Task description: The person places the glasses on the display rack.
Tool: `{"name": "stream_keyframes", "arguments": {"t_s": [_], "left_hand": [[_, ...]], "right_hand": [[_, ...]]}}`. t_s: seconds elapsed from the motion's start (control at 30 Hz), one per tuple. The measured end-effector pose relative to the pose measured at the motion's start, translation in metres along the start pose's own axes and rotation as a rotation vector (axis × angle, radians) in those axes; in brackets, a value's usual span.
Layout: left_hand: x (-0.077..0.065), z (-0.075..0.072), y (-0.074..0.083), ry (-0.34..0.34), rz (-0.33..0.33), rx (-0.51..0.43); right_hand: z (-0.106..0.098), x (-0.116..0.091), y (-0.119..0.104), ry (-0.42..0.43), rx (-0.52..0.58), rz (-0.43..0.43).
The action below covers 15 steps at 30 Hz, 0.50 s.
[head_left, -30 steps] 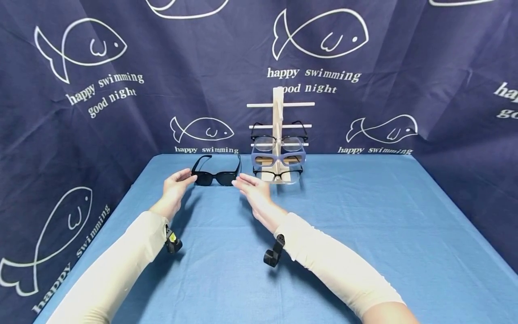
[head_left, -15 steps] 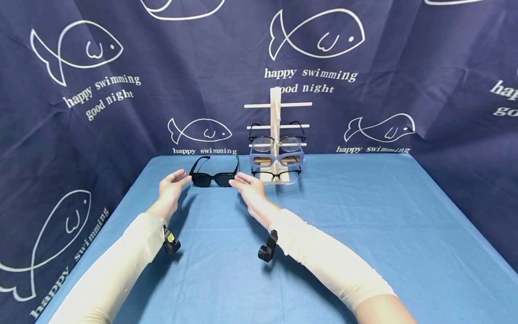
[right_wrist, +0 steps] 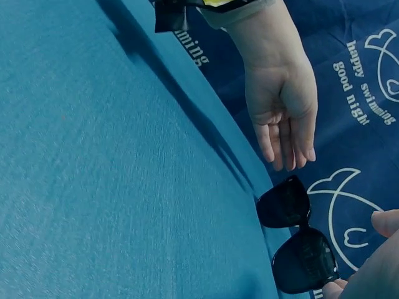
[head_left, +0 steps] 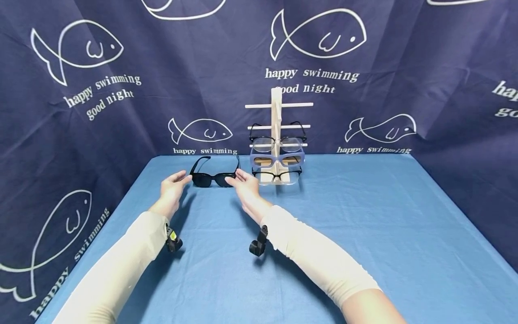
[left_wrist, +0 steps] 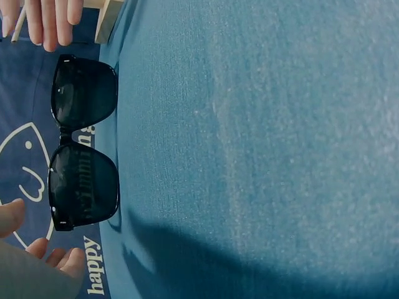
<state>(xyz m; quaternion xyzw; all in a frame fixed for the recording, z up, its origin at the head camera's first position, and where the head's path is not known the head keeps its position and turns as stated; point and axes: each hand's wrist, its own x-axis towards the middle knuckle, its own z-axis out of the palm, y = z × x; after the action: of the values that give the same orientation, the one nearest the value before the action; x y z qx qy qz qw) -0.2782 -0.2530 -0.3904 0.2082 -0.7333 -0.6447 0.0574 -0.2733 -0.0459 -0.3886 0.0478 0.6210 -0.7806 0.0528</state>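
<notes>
Black sunglasses (head_left: 204, 181) with dark lenses rest on the blue cloth, temples unfolded toward the back. At their left hinge is my left hand (head_left: 171, 191), thumb and fingers parted and fairly straight. My right hand (head_left: 247, 189) reaches the other hinge, overlapping the edge of that lens in the head view. The right wrist view has the left hand (right_wrist: 283, 99) palm showing, fingertips just short of the frame, and a right fingertip right at the near hinge. Straight right-hand fingers (left_wrist: 50, 22) point toward the sunglasses (left_wrist: 84, 93) in the left wrist view.
Right of the sunglasses stands a wooden glasses rack (head_left: 277, 105) with crossbars. It bears black-browed glasses (head_left: 292, 143), purple-framed glasses (head_left: 298, 158) with orange lenses and black-rimmed glasses (head_left: 297, 172). A dark fish-print curtain (head_left: 226, 67) hangs behind the blue-covered table (head_left: 364, 216).
My right hand has moved left, closer in over the right hinge of the sunglasses. The left hand stays at the left hinge, and the sunglasses stay in place.
</notes>
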Motion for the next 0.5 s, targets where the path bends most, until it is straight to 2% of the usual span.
{"name": "stream_keyframes", "arguments": {"t_s": [0.5], "left_hand": [[0.006, 0.004, -0.003, -0.031, -0.029, -0.005]], "right_hand": [[0.0, 0.014, 0.011, 0.088, 0.021, 0.039]]}}
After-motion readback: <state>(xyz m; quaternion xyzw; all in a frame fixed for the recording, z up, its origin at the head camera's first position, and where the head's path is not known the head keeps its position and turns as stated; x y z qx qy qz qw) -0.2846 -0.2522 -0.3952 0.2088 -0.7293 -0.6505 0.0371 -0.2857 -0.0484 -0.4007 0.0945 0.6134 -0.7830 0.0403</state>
